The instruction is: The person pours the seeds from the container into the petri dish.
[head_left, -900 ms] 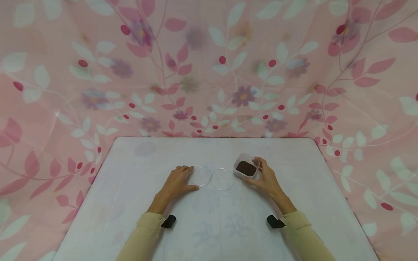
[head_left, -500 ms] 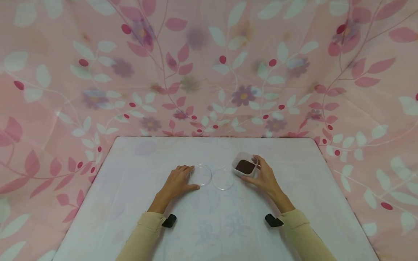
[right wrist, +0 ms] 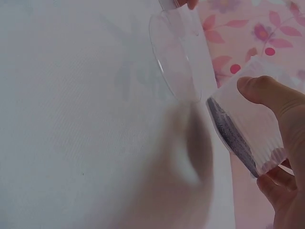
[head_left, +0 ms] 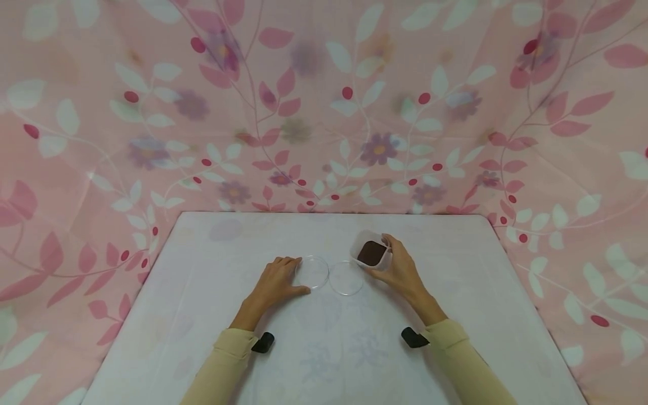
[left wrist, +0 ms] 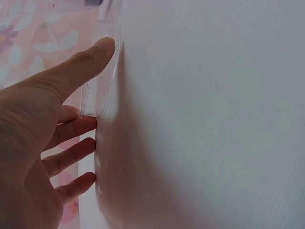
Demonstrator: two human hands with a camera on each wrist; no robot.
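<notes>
Across the worktop (head_left: 212, 315), I see the person's left hand (head_left: 275, 279) with fingers loosely spread, thumb and forefinger touching the rim of the left dish (head_left: 313, 273), which is clear. The right dish (head_left: 346, 278), clear too, lies just beside it. The right hand (head_left: 403, 272) is curled round a tub (head_left: 358, 242), tilted leftward near the right dish, dark brown contents (head_left: 372, 253) inside.

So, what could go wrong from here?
The container in the right hand looks open; tilting it might spill its dark brown contents on the white tabletop. The clear round dish nearest it has no hand steadying it, so a bump could shift it.
</notes>
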